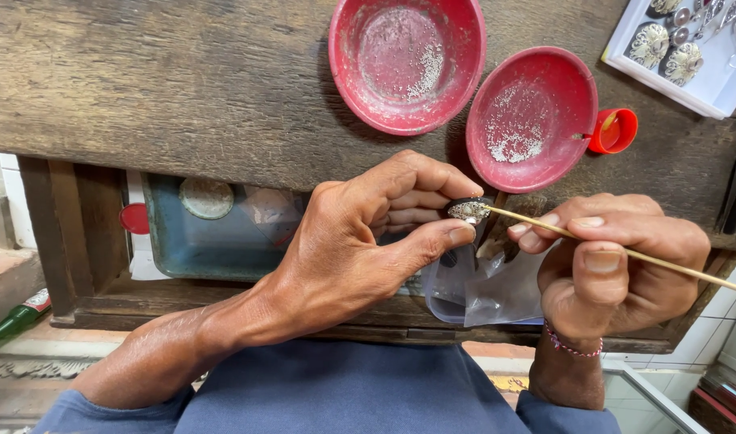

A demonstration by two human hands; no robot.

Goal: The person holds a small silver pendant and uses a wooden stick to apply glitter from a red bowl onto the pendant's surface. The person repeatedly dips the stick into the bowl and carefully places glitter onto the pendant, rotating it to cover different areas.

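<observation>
Currently my left hand (360, 241) pinches a small silver filigree piece (469, 210) between thumb and forefinger, just in front of the right-hand red bowl (532, 119), my landmark here. My right hand (617, 257) is closed on a thin wooden stick (625, 252), whose tip touches the piece. The hands sit close together but apart, joined only through stick and piece.

Progress, as I judge it: granules are going onto the piece. Its face looks partly beaded; how much is left I cannot tell at this size. Silver granules remain in the landmark bowl and in the second red bowl (408, 60) left of it. Finished-looking silver ornaments (665, 44) lie on a white tray (709, 84) to the bowl's right.

Packages: a small red cap (615, 131) touches the bowl's right rim; a clear plastic bag (484, 289) hangs below it; a green bottle (18, 317) lies far lower left, label unreadable.
</observation>
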